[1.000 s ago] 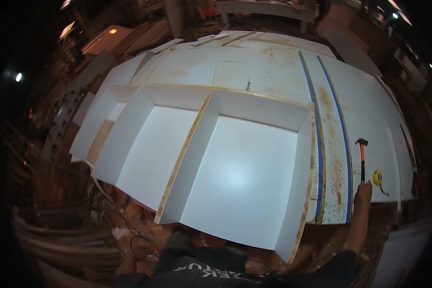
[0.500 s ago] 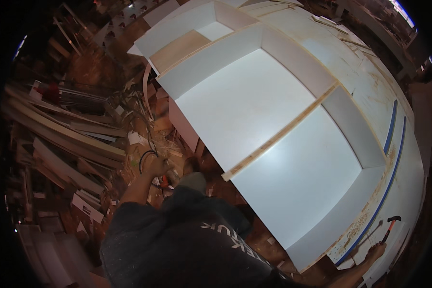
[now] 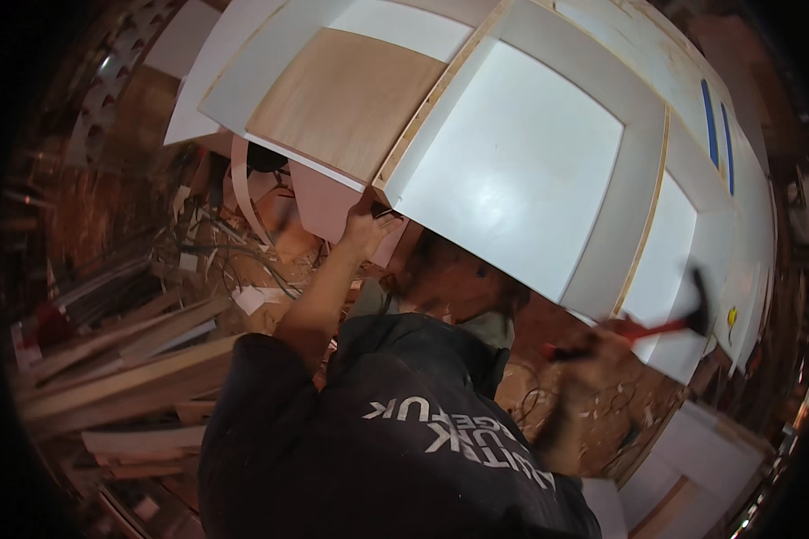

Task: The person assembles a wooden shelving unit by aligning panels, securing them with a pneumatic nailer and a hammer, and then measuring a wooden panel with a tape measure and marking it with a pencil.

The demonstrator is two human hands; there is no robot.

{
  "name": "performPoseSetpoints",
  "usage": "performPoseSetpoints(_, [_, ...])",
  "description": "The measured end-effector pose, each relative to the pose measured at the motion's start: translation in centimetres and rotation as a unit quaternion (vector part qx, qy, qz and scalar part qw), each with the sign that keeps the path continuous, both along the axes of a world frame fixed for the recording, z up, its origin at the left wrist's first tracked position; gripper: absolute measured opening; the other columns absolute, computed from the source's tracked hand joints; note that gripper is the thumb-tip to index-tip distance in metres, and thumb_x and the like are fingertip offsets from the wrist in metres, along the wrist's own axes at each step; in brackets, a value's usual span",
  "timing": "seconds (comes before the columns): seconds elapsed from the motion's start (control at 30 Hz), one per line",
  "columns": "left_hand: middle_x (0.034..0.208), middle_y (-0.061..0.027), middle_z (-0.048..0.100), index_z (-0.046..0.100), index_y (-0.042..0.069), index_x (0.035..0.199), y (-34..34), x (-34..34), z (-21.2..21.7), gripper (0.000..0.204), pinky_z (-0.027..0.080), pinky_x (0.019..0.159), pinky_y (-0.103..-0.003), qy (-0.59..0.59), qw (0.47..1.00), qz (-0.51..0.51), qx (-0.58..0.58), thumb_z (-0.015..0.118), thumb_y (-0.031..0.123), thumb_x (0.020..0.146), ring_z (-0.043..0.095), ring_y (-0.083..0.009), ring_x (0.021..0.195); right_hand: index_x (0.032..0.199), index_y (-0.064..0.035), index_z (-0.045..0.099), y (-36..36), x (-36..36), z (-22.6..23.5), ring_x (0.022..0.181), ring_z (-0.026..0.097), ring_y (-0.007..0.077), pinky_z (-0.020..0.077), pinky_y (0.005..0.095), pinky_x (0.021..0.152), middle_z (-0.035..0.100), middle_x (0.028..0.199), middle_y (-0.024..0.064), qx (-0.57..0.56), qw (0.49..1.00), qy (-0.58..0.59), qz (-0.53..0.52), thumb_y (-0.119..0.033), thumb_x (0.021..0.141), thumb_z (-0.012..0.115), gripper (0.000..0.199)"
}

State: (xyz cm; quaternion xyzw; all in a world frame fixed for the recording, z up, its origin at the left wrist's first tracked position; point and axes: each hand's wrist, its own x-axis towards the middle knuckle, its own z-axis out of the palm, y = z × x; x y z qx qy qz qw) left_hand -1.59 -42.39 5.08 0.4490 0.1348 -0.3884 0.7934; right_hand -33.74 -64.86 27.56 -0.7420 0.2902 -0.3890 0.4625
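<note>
Two hands are working: left hand [image 3: 368,226] is pinching the cabinet [image 3: 512,162] edge above; right hand [image 3: 593,346], farther right, is clamping a hammer [image 3: 665,323] pointing rightward.

Smooth white laminate cabinet [image 3: 512,162], bare plywood panel [image 3: 346,99]

Cabinet [image 3: 512,171] above; wood strips [image 3: 126,359] lie left.
</note>
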Motion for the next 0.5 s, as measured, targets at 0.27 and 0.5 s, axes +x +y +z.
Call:
performPoseSetpoints(0.27, [0.112, -0.0097, 0.063, 0.063, 0.01, 0.115, 1.1, 0.9, -1.6, 0.045, 0.058, 0.09, -0.05, -0.035, 0.996, -0.041, -0.071, 0.074, 0.048, 0.093, 0.065, -0.0284, 0.101, 0.152, 0.0052, 0.039, 15.9, 12.3, -15.3, 0.078, 0.064, 0.0215, 0.0535, 0.0344, 0.071, 0.065, 0.098, 0.0172, 0.024, 0.988, 0.033, 0.149, -0.014, 0.109, 0.047, 0.048])
performPoseSetpoints(0.5, [0.109, -0.0091, 0.069, 0.066, 0.006, 0.119, 0.3, 2.8, -3.3, 0.036, 0.058, 0.089, -0.05, 0.073, 0.993, 0.051, -0.076, 0.064, 0.036, 0.099, 0.069, -0.027, 0.099, 0.152, 0.0076, 0.037, 18.0, 14.0, -19.6, 0.078, 0.066, 0.0236, 0.0542, 0.0342, 0.068, 0.065, 0.101, 0.0207, 0.119, 0.985, 0.061, 0.111, -0.01, 0.108, 0.047, 0.049])
